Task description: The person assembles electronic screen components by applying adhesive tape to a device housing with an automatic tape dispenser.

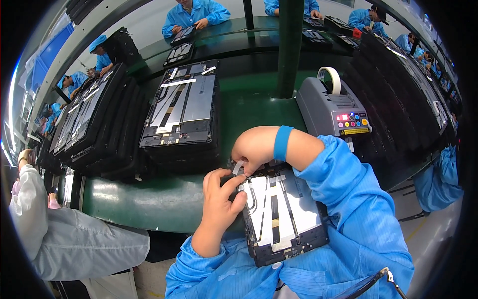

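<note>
An opened tablet (307, 207) leans against my front at the table's near edge, its silver inside and black cables facing up. My left hand (216, 202) grips its upper left corner, the thumb at the side edge and the index finger reaching towards the top. My right hand (254, 147) bends over the tablet's top edge and pinches a short whitish tape strip (238, 167) at that same corner. The fingertips of both hands nearly meet there. My right fingers partly hide the top edge. A blue band (283, 143) circles my right wrist.
A grey tape dispenser (326, 107) with lit buttons stands beyond my right arm. A stack of opened tablets (181, 107) is ahead, with taller stacks (94, 112) left and black stacked trays (393, 89) right. A green post (289, 55) rises behind. A co-worker's grey sleeve (89, 241) is at left.
</note>
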